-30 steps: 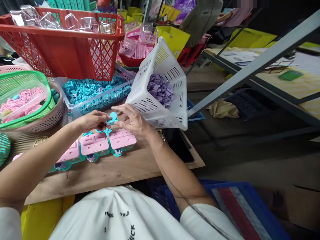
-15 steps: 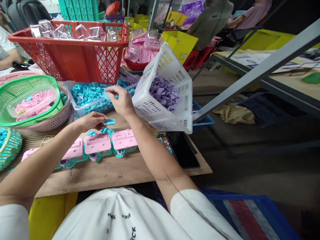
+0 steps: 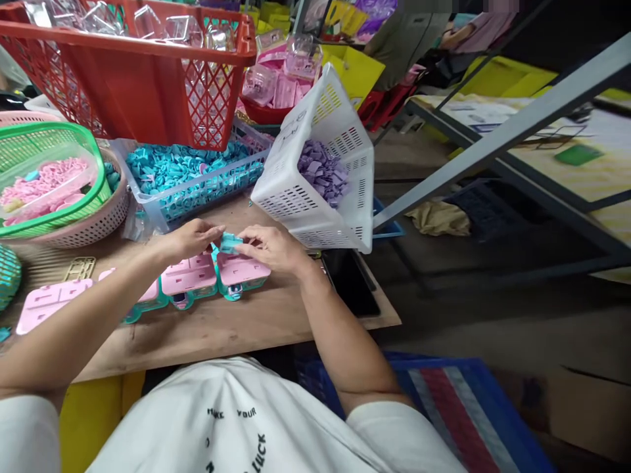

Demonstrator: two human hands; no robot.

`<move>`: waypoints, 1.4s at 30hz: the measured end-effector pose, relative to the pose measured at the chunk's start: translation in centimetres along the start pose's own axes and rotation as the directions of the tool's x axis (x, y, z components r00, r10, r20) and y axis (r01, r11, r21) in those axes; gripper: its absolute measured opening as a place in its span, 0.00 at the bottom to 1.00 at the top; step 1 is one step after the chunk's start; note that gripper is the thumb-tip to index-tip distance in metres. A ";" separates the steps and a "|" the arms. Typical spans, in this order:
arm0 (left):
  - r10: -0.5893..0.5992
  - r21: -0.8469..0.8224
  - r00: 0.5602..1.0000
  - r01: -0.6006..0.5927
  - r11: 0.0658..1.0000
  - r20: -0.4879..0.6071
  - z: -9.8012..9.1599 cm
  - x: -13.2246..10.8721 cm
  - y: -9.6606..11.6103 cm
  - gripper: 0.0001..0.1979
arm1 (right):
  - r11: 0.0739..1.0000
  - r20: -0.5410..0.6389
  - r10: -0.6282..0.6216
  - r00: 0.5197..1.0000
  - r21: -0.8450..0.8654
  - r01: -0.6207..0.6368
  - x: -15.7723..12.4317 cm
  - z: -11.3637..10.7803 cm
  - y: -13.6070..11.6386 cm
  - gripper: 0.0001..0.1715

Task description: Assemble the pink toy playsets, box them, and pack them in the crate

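Dim workshop space fills the right of the frame, with a metal beam (image 3: pixel 493 141) slanting across it and a seated person (image 3: pixel 401 46) at the top. Wooden worktop (image 3: pixel 286 318) runs from the left edge to just right of centre. Near the middle of the frame, the left hand (image 3: pixel 192 240) and the right hand (image 3: pixel 271 246) meet at a small light blue piece (image 3: pixel 229 243). Each grip is narrow, fingertips pinching the piece from either side, just above the row of pink-topped boxes (image 3: pixel 244 268). Behind the hands, a clear tub (image 3: pixel 146 202) holds blue parts (image 3: pixel 172 174); above it, a red basket (image 3: pixel 118 85) is heaped with clear cases (image 3: pixel 183 29). Right of the tub, a tilted white basket (image 3: pixel 328 236) contains purple parts (image 3: pixel 325 174). Beside the right forearm lies a dark tablet (image 3: pixel 351 282); at the left edge sits a green basket (image 3: pixel 101 164).
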State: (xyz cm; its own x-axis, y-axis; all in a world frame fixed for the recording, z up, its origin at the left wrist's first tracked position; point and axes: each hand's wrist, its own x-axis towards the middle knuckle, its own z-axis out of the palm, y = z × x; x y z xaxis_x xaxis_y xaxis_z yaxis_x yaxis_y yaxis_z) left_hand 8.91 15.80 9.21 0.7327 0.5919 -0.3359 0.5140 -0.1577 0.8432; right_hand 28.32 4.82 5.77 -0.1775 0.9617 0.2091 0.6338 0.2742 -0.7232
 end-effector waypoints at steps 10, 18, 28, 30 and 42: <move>0.106 0.385 0.994 -0.111 0.916 0.036 0.6 0.0 -0.3 0.29 | 0.992 0.091 -0.094 0.991 -0.077 0.101 -0.6 -0.2 1.0 0.08; 0.036 0.194 0.987 -0.066 0.979 0.155 0.0 1.7 -0.4 0.23 | 0.991 0.115 -0.079 0.990 -0.094 0.090 -0.6 -0.7 0.7 0.09; -0.047 0.338 0.994 0.011 0.941 0.100 0.4 1.4 -0.3 0.23 | 0.988 0.009 -0.141 0.990 -0.067 0.141 -1.5 1.1 2.4 0.10; -0.025 0.361 0.996 -0.006 0.932 0.081 0.3 1.1 -0.4 0.24 | 0.990 0.002 -0.129 0.992 -0.048 0.129 -1.8 1.2 2.5 0.13; 0.053 0.733 0.990 -0.133 0.667 0.131 -1.4 7.9 -4.1 0.19 | 0.998 -0.168 -0.059 0.984 -0.013 0.057 0.2 -0.4 1.0 0.14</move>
State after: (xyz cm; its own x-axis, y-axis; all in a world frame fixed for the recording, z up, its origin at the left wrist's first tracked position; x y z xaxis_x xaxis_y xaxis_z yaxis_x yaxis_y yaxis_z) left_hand 11.95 22.26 3.65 0.8110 0.4740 -0.3429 0.5726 -0.7633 0.2992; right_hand 29.23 5.27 5.32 -0.0851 0.9294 0.3590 0.6323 0.3289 -0.7015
